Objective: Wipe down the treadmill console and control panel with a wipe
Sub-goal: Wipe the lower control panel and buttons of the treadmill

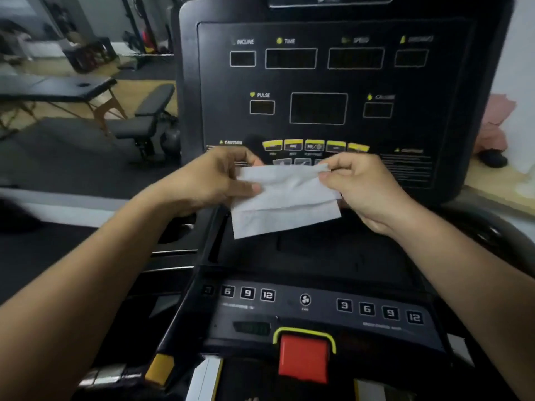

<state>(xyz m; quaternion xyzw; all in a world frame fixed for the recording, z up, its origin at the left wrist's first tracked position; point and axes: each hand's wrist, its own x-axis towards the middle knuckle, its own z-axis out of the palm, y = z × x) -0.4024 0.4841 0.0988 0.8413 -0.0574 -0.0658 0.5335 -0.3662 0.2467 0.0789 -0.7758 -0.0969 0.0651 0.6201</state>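
Observation:
A white folded wipe hangs in the air in front of the black treadmill console. My left hand pinches its left edge between thumb and fingers. My right hand pinches its upper right corner. The console shows dark display windows and a row of yellow buttons, partly hidden behind my hands. Below the wipe lies the control panel with numbered keys, a fan button and a red stop button. The wipe touches neither the console nor the panel.
A black recessed tray sits between console and panel. To the left stand a weight bench and a massage table on the gym floor. Pink cloth lies at the right beside the console.

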